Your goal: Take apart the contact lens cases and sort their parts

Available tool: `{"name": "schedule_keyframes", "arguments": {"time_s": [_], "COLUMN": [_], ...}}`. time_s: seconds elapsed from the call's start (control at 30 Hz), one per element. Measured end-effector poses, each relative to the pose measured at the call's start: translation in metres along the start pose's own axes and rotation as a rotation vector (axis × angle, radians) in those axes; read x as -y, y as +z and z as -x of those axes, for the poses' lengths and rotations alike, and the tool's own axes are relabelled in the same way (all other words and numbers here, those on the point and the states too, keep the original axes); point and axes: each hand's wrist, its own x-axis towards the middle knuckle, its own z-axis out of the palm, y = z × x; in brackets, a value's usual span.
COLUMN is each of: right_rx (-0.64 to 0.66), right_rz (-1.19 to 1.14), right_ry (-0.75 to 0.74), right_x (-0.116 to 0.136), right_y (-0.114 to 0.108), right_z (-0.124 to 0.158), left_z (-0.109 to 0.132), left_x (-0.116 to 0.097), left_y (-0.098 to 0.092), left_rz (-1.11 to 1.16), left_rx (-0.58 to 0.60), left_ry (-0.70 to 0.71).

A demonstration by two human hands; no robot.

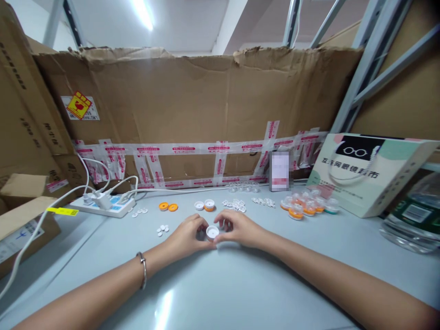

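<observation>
A small white round cup-like part (212,233) is between my hands, its hollow side facing up. My left hand (189,234) curls around its left side, thumb in front and fingers behind. From the right, my right hand (240,228) closes on the same part with bent fingers and thumb. Just behind stand a white round part (199,206) and a white part stacked on an orange ring (209,208). Two orange round parts (168,207) lie farther left, and several small white discs (162,230) are nearest my left hand.
Small white pieces (233,205) and clear parts (244,187) lie at the back. Clear-topped orange and teal round items (309,204) cluster right, near a phone (280,171), a paper bag (360,174) and a large bottle (414,215). A power strip (103,205) with cables stands left. Cardboard (192,101) walls the back.
</observation>
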Motion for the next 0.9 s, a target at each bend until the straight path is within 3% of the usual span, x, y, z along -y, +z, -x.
{"name": "schedule_keyframes", "arguments": {"time_s": [0.1, 0.3, 0.47, 0.6, 0.77, 0.9], "right_rx": [0.022, 0.045, -0.131, -0.233, -0.155, -0.101], "right_rz": [-0.075, -0.165, -0.195, -0.068, 0.124, 0.162], "right_ry": [-0.016, -0.037, -0.035, -0.06, -0.164, -0.181], "right_x": [0.001, -0.004, -0.003, -0.002, -0.002, -0.01], "right_y": [0.013, 0.011, 0.004, -0.002, 0.006, 0.019], "right_z": [0.001, -0.001, -0.009, -0.036, -0.079, -0.095], "left_z": [-0.001, 0.0, 0.0, 0.003, 0.005, 0.006], "left_x": [0.002, 0.001, 0.002, 0.002, 0.002, 0.003], "left_y": [0.006, 0.007, 0.007, 0.007, 0.006, 0.005], "left_rz": [0.017, 0.072, 0.104, 0.123, 0.113, 0.103], "left_rx": [-0.053, -0.076, -0.074, -0.072, -0.07, -0.061], "left_ry": [0.028, 0.033, 0.014, 0.008, 0.013, 0.017]}}
